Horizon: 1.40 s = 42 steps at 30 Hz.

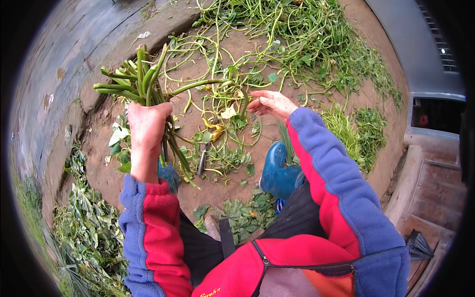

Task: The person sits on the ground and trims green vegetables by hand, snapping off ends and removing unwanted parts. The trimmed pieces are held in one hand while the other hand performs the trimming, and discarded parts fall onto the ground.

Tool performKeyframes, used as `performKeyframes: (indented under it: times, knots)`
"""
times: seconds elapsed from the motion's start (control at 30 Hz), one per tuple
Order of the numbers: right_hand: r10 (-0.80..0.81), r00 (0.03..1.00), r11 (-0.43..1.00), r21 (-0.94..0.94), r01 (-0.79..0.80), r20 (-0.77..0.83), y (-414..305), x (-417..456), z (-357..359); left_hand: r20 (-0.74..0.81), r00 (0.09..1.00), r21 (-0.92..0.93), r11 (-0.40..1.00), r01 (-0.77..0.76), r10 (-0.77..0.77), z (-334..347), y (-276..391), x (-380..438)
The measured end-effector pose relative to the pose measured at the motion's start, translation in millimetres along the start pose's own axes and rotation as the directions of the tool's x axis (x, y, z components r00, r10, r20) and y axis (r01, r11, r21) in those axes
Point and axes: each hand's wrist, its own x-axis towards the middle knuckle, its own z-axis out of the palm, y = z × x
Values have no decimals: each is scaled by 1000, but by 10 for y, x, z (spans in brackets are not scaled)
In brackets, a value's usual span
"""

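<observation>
My left hand [148,118] grips a thick bundle of green plant stalks [144,83], their cut ends fanning out above the fist and thinner stems hanging below it. One long vine stem [200,84] stretches from the bundle to the right and bends down near my right hand [272,104]. That hand is raised with its fingers apart and nothing visibly held. Beneath and between the hands, loose vines with withered yellow blossoms [216,133] lie on the bare earth. A narrow metal tool [202,161] lies partly covered among them.
A large heap of green vines [315,41] spreads ahead. Wilted leaves [92,222] pile up at the left, beside a stone edge [87,92] and wet paving [74,48]. Small bunches of greens [345,133] lie right. My blue rubber boot [280,172] stands near a wooden door [438,185].
</observation>
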Motion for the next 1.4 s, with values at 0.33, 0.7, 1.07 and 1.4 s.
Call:
performKeyframes:
  times: [0.33, 0.7, 1.07, 1.4]
  knots:
    - [169, 978, 950, -243, -195, -124, 702, 124, 540, -10, 1000, -48, 998, 26, -27, -28, -95, 33]
    - [770, 635, 353, -870, -344, 62, 2726, -1326, 2322, -10, 998, -122, 991, 57, -59, -156, -82, -8]
    - [857, 433, 435, -844, -315, 281, 2790, -1600, 2041, -25, 995, -112, 989, 96, -100, -202, -32, -42]
    - [832, 461, 388, -918, -84, 309, 2572, -1338, 1670, -93, 977, -360, 922, 144, -189, -351, -154, 24]
